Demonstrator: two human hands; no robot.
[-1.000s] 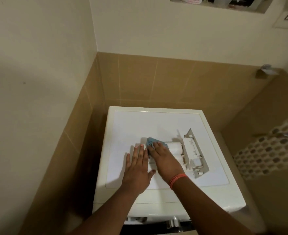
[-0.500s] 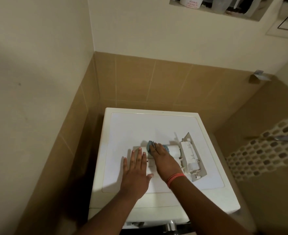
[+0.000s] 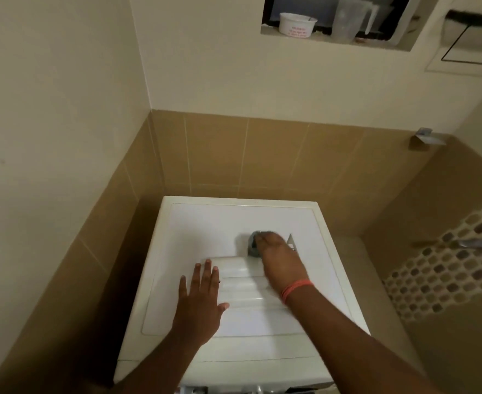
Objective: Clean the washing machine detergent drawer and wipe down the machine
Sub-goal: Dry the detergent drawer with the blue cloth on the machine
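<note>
The detergent drawer [image 3: 242, 282] lies mid-top on the washing machine [image 3: 205, 223], bare lid behind it, tiled walls close behind and left. Left hand [image 3: 200, 302] rests flat, fingers straight. Right hand [image 3: 276, 257] presses the cloth [image 3: 252, 245], now farther back than before.

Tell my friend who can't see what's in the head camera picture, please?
A person's right hand presses a blue cloth on a white washing machine's top, over the removed detergent drawer. Their left hand rests flat beside it.
</note>
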